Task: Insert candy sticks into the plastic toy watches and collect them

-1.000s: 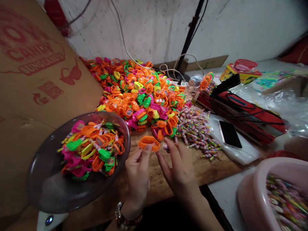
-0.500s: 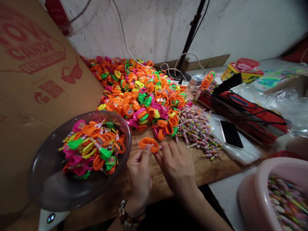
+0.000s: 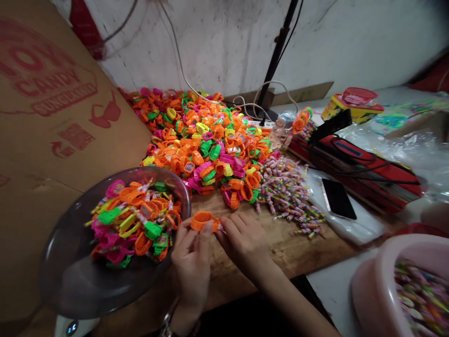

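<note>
One orange toy watch [image 3: 202,219], clamped between thumb and fingers of left hand [image 3: 191,264]; right hand [image 3: 245,241] pinched together on one small pale piece [image 3: 220,228] at the watch's right end, too small to identify; one dark bowl [image 3: 66,276] left of grip, holding mixed watches and wrapped sticks, too many to count; one watch heap [image 3: 196,145] beyond grip, one candy heap [image 3: 286,187] beyond and right, both uncountable; one phone [image 3: 338,199] and one pink tub [image 3: 368,276] farther right; wooden tabletop [image 3: 294,252] under grip, stained white wall [image 3: 224,42] behind, carton [image 3: 70,135] far left; versus one second ago, right fingers now meet the watch; watch sits closer to bowl.
</note>
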The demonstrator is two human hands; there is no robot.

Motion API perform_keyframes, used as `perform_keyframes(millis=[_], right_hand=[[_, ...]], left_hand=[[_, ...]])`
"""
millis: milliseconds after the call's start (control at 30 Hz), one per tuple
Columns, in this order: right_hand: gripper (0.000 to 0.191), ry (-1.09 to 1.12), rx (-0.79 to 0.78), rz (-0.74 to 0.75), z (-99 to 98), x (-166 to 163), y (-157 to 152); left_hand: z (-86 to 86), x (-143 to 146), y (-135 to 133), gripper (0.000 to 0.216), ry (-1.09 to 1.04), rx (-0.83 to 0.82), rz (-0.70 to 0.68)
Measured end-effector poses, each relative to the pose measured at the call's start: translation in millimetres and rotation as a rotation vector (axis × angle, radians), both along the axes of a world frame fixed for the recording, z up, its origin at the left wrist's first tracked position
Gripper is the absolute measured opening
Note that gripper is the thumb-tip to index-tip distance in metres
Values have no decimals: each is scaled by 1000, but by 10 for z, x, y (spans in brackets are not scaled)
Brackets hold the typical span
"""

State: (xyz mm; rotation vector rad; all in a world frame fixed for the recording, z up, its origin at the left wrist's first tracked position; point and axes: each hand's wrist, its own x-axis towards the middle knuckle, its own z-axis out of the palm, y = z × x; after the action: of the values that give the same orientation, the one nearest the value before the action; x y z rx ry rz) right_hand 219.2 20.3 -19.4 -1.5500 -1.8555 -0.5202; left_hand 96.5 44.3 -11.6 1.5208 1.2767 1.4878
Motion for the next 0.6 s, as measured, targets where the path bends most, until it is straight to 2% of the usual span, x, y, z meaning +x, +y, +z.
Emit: perform_keyframes(millis=[67,100,167,233,267,333,400,467,533,600], right_hand=[[31,19,-114,-64,-53,94,-5],[40,24,-207,-154,-105,170,-2],[42,46,-417,-398,-254,359,23],[28,78,-567,-586,-437,548,74],[22,93,-602,-628,-528,624,107],[16,121,-610,-635,-683,725,172],[15,147,-611,-624,-786,764,217],[17,167,-604,-613,-834,769,222],[22,180,-598,-605,-845,762,189],[24,195,-594,-590,-844,757,136]], left_hand=[[167,-200,156,18,265,248,156],[259,-297,249,19,394,324,264],[432,-428,414,24,682,296,375],[542,-412,516,35,920,168,439],[562,-335,546,41,1000,118,446],[526,-61,602,46,1078,78,388],[410,306,705,42,1078,74,226],[263,654,868,45,1030,-11,100],[133,894,1045,45,994,-60,108],[38,988,1163,39,955,-79,112]])
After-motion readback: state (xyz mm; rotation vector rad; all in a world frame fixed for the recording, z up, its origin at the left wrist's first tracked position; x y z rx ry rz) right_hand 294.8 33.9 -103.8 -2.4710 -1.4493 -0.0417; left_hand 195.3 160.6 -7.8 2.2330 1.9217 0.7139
